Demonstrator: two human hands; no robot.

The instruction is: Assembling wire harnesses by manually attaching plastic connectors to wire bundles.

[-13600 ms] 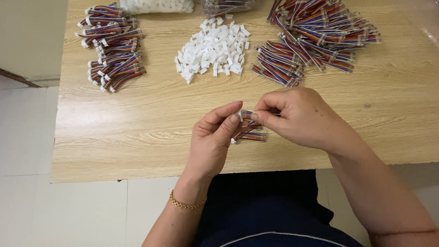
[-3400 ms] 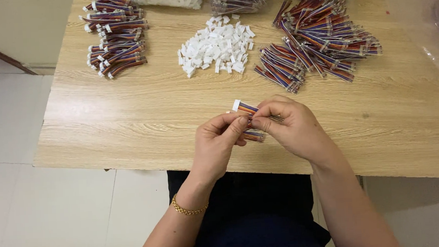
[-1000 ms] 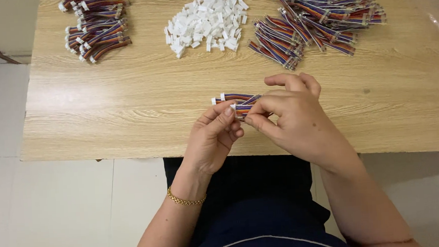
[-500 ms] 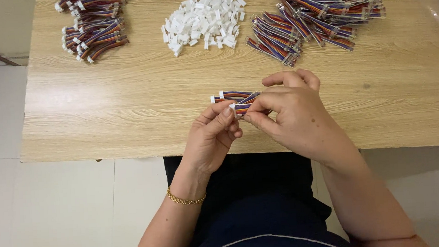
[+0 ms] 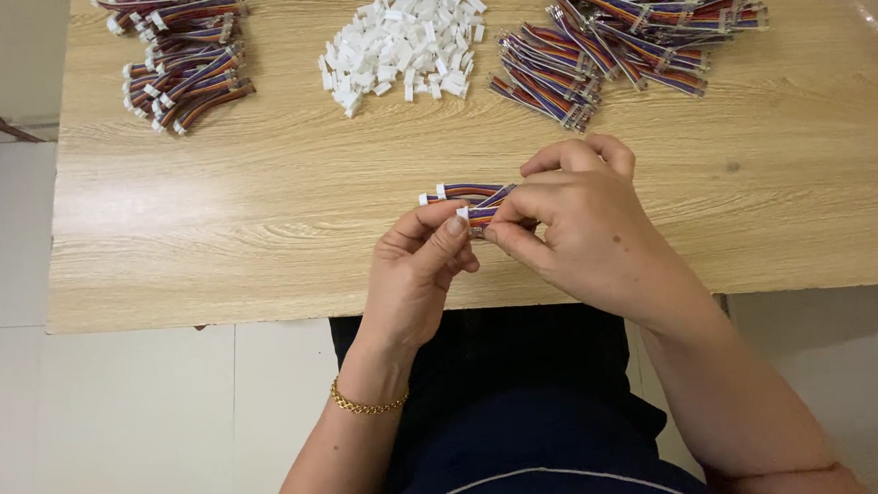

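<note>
Wire bundle: a short sheaf of multicoloured leads with white plugs at the left ends, held just above the table near its front edge, at centre frame. The right hand clenches the sheaf's right part, thumb and forefinger pinching the lowest lead; the rest of the sheaf is hidden inside the fist. The left hand meets it from the lower left, thumb and forefinger grasping the white plug on that lowest lead. A gold bracelet circles the left wrist.

Change: against the views a second and half a second ago, the hands keep the same pose and place, with two plugged ends jutting left above the fingers; several seconds back the sheaf was held nearer the body and more upright. Judged from this, the work is on one lead's plug while the finished leads stay gathered in the right hand.

Surroundings: a heap of loose white plugs lies at upper centre; unplugged leads are piled at upper right; plugged leads lie at upper left, all well apart from the hands.
</note>
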